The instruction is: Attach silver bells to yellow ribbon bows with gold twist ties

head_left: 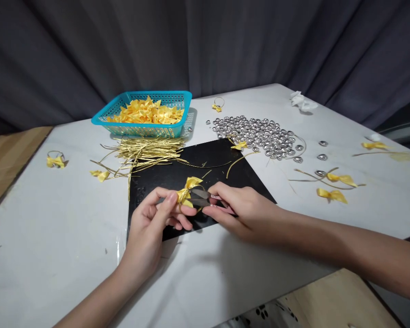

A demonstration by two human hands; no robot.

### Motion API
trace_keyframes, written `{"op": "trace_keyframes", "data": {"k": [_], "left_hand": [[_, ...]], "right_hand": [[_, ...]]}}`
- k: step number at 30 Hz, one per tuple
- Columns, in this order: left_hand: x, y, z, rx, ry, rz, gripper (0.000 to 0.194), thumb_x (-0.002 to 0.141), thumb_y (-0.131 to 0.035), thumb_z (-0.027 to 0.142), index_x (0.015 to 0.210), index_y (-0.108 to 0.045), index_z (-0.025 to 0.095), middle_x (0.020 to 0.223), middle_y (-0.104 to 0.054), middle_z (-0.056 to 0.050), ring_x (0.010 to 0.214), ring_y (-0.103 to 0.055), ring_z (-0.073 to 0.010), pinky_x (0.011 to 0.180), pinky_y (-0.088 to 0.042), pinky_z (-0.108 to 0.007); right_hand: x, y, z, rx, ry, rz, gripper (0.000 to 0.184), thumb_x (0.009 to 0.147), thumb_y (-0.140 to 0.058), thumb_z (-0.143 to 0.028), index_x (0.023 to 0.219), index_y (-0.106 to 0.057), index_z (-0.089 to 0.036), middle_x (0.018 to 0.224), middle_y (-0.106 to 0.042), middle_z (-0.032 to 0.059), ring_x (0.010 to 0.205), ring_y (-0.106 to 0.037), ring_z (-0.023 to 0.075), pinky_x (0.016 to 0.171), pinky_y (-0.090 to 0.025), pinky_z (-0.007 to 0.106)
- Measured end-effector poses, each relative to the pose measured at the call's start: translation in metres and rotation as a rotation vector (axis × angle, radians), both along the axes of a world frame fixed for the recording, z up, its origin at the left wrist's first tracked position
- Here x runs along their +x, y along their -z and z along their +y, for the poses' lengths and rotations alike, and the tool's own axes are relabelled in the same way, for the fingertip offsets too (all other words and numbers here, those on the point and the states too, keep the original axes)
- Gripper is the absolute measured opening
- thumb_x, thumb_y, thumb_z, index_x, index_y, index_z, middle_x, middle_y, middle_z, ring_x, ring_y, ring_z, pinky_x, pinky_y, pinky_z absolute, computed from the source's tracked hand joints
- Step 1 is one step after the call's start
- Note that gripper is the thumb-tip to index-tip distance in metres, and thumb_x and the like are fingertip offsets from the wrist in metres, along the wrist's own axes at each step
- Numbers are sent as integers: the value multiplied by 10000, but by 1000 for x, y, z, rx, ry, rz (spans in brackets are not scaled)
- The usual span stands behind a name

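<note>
My left hand pinches a yellow ribbon bow with gold wire around its middle, held above the black mat. In my right hand is a pair of scissors with pink handles, its blades parted and pointing left at the bow. The blade tips reach the wire beside the bow; whether they touch it I cannot tell. Behind the hands lies a bundle of gold wires, partly on the mat. One loose wire piece curves across the mat's right side.
A blue basket of yellow bows stands at the back left. Silver beads are heaped at the back centre. Finished-looking bow rings sit at left and back. Loose bows, wires and white tissue lie on the right.
</note>
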State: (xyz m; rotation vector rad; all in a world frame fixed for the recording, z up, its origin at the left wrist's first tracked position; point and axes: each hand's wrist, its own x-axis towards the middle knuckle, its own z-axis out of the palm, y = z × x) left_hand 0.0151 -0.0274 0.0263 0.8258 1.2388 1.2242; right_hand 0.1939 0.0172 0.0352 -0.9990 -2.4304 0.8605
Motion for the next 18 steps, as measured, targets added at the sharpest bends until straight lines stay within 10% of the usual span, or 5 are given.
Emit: {"op": "trace_keyframes", "data": {"k": [18], "left_hand": [[0,-1,-2,42,30,10,196,766,-662,349,713,-567,186,626,-701,20,486,-590,-81,495,-459,-174]], "right_hand": [[1,2,0,118,-27,38,151,907,-389,-287,819,-431,-172,582,-472,-29,460,-365,83,456,-281,192]]}}
